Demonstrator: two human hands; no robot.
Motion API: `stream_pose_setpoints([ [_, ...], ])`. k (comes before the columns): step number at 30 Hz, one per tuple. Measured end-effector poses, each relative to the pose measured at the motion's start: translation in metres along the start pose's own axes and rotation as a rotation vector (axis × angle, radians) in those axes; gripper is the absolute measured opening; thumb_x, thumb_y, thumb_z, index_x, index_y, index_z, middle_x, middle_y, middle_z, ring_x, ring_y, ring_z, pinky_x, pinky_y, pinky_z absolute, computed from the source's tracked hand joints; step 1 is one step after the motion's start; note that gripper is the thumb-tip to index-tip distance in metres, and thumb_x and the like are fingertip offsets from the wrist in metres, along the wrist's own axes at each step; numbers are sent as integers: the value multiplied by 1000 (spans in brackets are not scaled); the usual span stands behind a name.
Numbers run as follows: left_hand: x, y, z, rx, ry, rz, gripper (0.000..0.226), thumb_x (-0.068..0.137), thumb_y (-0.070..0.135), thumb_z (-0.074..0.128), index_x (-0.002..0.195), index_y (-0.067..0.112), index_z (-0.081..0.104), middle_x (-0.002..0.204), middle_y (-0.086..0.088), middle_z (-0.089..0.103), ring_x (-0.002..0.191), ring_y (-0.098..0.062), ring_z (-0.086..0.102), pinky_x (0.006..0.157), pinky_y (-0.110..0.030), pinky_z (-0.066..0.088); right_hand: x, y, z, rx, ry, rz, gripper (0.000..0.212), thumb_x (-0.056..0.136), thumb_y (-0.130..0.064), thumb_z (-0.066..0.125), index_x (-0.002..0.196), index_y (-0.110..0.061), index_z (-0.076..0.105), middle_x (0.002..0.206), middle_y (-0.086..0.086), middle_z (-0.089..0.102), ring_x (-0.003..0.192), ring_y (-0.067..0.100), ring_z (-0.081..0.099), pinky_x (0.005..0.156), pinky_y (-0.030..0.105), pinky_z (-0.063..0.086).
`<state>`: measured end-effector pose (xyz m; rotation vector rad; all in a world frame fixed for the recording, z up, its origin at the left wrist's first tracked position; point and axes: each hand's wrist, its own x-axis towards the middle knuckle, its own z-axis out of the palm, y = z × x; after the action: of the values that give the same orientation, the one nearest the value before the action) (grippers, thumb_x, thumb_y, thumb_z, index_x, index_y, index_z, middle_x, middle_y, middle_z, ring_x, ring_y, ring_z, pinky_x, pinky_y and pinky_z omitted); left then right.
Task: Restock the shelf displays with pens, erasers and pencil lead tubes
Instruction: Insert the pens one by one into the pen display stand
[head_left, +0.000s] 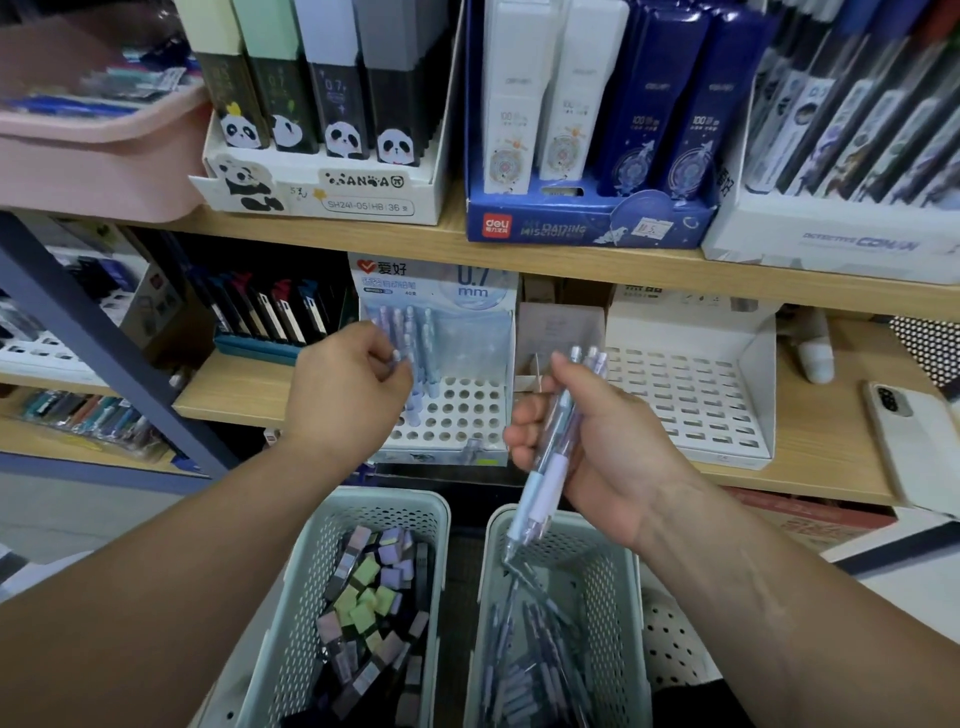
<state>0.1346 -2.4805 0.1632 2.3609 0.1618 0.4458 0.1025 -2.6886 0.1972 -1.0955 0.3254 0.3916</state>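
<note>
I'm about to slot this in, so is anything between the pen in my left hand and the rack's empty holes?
Nothing visible does. The left hand pinches the pen at the left side of the rack, whose front and right holes are open; standing pens fill only its back left.

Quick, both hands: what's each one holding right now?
Left hand: pinches one pen over the rack.
Right hand: grips a bunch of pens.

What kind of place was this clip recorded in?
Probably a stationery shop: light wooden shelves hold a white panda-printed cardboard display box of lead tubes; the left hand and right hand hold pale purple pens at a white perforated display stand.
</note>
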Motion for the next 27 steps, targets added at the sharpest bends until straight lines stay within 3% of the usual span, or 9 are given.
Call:
stream_pose_setpoints([
  [7,-2,0,0,-10,-22,-48,17,87,18,73,79,14,58,66,4,64,64,-5,60,55,-16,40,1,4,3,-33,-19,17,26,98,-37,61,84,-17,55,65,4,56,55,19,55,55,32,50],
  [11,-12,17,-12,-37,14,8,27,82,30,79,84,17,55,71,4,60,65,-8,58,60,-23,45,1,9,4,-149,-16,11,29,95,-43,65,86,-16,58,67,1,56,60,16,53,61,33,49],
  [14,-26,45,-24,-229,-138,-6,12,89,33,71,84,25,63,72,3,62,61,-17,58,58,-27,46,-2,17,8,-343,-79,4,29,92,-48,64,86,-20,64,69,-5,62,67,14,55,74,33,47],
  [16,-37,59,-28,-433,-288,-81,12,93,26,67,81,25,69,70,3,64,56,-25,57,53,-27,47,-7,23,15,-403,-201,-15,26,96,-44,60,78,-26,66,67,-7,61,63,10,53,66,28,45],
  [17,-42,62,-29,-515,-328,-137,13,93,21,67,81,24,70,68,2,63,52,-21,57,49,-24,46,-9,26,20,-430,-249,-37,27,99,-39,57,76,-26,65,67,-8,60,60,7,52,62,24,43],
  [20,-49,61,-30,-665,-342,-286,3,88,12,73,88,11,70,67,-7,63,52,-15,60,46,-22,46,-11,32,28,-505,-283,-111,23,103,-27,53,90,-13,63,65,-10,61,53,-1,52,56,16,41],
  [23,-51,55,-34,-731,-339,-365,12,82,6,79,89,6,69,68,-8,66,53,-14,59,51,-26,51,-9,36,31,-568,-266,-138,21,101,-29,58,107,-11,67,75,2,58,55,4,47,54,24,39],
  [27,-50,48,-41,-775,-389,-437,9,76,0,81,77,4,73,67,-10,69,60,-18,64,59,-30,56,-6,40,32,-553,-288,-112,18,98,-21,64,114,-13,66,82,11,49,59,11,41,55,27,37],
])
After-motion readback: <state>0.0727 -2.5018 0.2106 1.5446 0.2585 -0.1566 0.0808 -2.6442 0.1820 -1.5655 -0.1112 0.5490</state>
